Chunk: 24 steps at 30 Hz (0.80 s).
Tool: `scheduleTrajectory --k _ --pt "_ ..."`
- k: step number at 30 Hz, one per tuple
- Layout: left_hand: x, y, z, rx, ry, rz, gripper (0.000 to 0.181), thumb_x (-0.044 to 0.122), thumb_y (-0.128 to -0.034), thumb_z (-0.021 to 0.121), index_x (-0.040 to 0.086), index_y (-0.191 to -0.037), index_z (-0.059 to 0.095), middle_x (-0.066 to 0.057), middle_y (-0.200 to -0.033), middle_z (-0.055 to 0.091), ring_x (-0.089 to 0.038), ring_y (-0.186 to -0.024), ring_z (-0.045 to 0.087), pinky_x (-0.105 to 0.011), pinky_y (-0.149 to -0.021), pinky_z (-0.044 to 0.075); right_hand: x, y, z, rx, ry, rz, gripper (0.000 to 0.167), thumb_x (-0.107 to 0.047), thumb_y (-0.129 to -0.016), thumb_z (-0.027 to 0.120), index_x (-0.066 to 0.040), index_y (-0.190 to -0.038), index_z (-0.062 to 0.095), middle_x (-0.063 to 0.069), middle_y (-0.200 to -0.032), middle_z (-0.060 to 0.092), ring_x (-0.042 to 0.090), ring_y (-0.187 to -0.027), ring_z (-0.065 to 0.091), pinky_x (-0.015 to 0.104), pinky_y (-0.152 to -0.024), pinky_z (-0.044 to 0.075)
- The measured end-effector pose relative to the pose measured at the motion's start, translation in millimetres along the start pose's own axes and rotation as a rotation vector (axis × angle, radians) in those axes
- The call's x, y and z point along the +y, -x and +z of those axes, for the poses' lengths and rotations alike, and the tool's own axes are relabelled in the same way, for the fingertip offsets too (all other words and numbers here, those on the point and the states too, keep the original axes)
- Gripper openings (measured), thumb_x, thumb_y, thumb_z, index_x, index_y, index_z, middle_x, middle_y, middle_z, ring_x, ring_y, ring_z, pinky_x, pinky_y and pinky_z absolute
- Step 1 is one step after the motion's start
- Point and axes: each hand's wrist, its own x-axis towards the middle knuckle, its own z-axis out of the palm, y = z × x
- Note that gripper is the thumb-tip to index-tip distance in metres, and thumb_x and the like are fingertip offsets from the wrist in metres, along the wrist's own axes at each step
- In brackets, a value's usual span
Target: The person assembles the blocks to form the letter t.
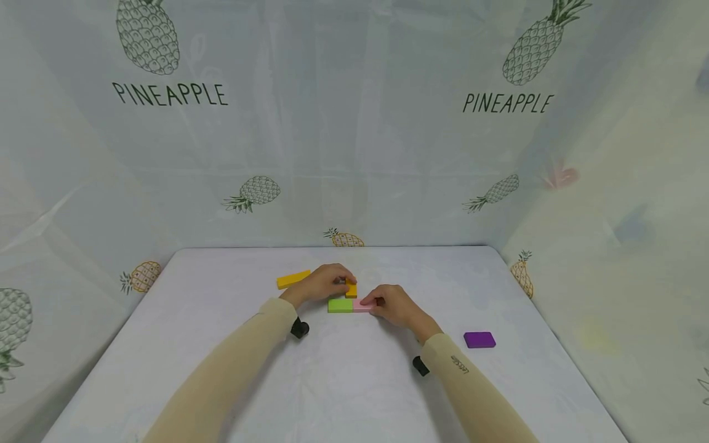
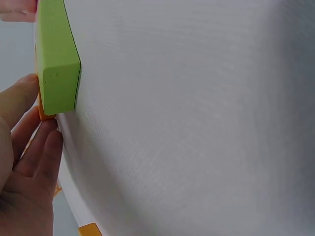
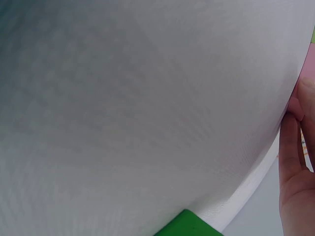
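Before pineapple-print sheeting [image 1: 354, 123], a person's left hand [image 1: 327, 282] pinches an orange block [image 1: 351, 292] just beyond a green block [image 1: 340, 306] abutting, end to end, the pink block [image 1: 360, 306] pinched by the right hand [image 1: 396, 306].

The right grip [image 3: 295, 182] pinches a pink block [image 3: 309, 69], well apart from a green block [image 3: 188, 226].

Left forearm [image 1: 221, 369] and right forearm [image 1: 471, 387], both sleeved, extended forward and converged. My left fingers [image 1: 343, 273] were bent in a pinch, left thumb [image 2: 19, 101] opposing. They sat slightly farther out than my right fingers [image 1: 376, 295], likewise bent, right thumb [image 3: 307, 101] opposing. Hands near each other, not touching; backs faced upward.
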Motion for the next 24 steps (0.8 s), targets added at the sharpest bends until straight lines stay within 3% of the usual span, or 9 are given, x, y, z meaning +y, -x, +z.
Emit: scheduleTrajectory --k 24 --pt "4.3 3.1 1.8 -0.014 0.027 0.003 0.024 0.012 -0.1023 0.072 0.012 -0.126 0.076 -0.003 -0.13 0.072 -0.024 -0.123 0.063 -0.045 -0.111 0.049 0.4 0.4 -1.3 -0.005 -0.029 -0.012 0.025 0.002 -0.093 0.079 -0.013 -0.113 0.083 -0.002 -0.108 0.076 0.012 -0.09 0.057 0.023 -0.079 0.05"
